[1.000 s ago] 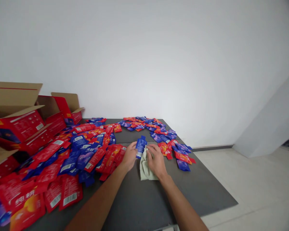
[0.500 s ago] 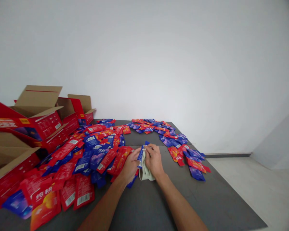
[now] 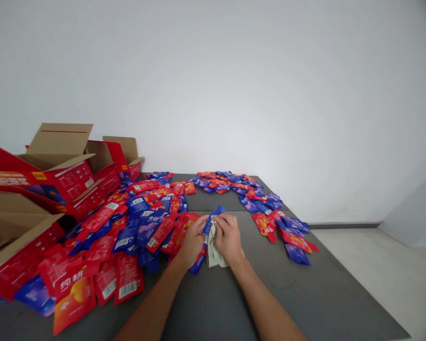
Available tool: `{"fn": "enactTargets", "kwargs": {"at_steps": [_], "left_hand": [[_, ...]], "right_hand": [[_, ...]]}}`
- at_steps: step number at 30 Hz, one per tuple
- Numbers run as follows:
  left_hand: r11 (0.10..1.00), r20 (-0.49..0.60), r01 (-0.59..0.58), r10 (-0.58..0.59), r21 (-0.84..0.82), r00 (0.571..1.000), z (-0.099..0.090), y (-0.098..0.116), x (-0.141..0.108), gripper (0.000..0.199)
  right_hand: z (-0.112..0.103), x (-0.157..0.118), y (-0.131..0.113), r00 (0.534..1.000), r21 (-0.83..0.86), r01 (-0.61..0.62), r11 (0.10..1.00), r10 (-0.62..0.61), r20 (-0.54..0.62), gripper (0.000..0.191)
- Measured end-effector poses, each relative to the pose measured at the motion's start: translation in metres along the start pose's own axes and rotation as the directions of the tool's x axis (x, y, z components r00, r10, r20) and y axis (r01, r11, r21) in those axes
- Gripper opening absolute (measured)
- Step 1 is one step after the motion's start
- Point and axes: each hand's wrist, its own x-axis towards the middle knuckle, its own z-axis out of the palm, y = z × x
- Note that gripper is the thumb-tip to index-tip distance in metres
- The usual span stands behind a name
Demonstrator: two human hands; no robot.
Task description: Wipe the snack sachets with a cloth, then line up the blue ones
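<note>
Near the middle of the dark table point(image 3: 213, 303), my left hand point(image 3: 192, 240) grips the left edge of a blue packet point(image 3: 208, 229). My right hand point(image 3: 228, 237) is closed on a pale green cloth point(image 3: 215, 255), which it presses against the packet. The packet's top end sticks up between the two hands, and its lower part is hidden by the cloth and fingers. Just left of my left hand, red packets point(image 3: 179, 234) lie at the edge of a large mixed heap of red and blue packets.
Open red cardboard boxes point(image 3: 76, 182) stand along the left side behind the heap. A curved row of red and blue packets point(image 3: 259, 203) runs from the back of the table down its right side. A white wall rises behind, and pale floor lies beyond the right edge.
The view has shifted slightly, so the packets and boxes appear a little further right. Both hands keep hold of the packet and cloth, and the cloth's lower part has spread to the right.
</note>
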Motion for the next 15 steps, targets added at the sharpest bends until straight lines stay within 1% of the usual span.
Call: {"fn": "enactTargets", "kwargs": {"at_steps": [3, 6, 8, 11, 15], "left_hand": [[1.0, 0.021, 0.026, -0.026, -0.012, 0.999, 0.001, -0.002, -0.002, 0.068], [0.991, -0.045, 0.049, -0.055, -0.127, 0.997, 0.001, 0.003, -0.002, 0.071], [0.979, -0.098, 0.048, -0.068, -0.197, 0.993, 0.001, 0.009, -0.002, 0.074], [0.97, -0.15, 0.018, -0.056, -0.242, 0.987, 0.001, 0.015, -0.003, 0.076], [0.977, -0.169, 0.021, -0.058, -0.213, 0.984, 0.003, 0.011, -0.003, 0.065]], "right_hand": [[-0.009, 0.004, 0.01, 0.991, 0.009, -0.088, 0.996, 0.089, -0.098, 0.029], [-0.014, 0.005, 0.015, 0.976, 0.078, -0.145, 0.986, 0.155, -0.151, 0.026], [-0.016, 0.005, 0.014, 0.967, 0.144, -0.164, 0.976, 0.188, -0.17, 0.024], [-0.015, 0.002, 0.006, 0.971, 0.231, -0.155, 0.96, 0.191, -0.141, 0.021], [-0.01, -0.004, -0.008, 0.989, 0.307, -0.112, 0.945, 0.137, -0.062, 0.021]]}}
